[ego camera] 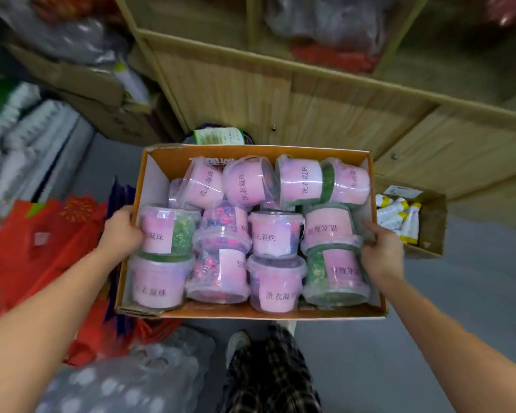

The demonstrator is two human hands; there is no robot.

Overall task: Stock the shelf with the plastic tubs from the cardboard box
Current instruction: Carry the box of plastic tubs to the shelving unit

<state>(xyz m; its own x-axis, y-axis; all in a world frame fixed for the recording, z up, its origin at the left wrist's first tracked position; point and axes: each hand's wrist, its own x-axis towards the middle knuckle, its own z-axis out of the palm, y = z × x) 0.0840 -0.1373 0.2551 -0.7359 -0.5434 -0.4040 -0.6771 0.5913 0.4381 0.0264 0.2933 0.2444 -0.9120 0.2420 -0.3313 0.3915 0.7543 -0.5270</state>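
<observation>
Hands (pixel 119 234) gripping tub-filled cardboard box (pixel 251 313)

Cardboard box (pixel 252 156), open top, orange inside, held level in front of wooden shelf (pixel 280 93). Packed w/ clear plastic tubs (pixel 273 234), lids on, pink labels, pink or green contents; most lie on their sides, jumbled in approx. 3 rows.
</observation>
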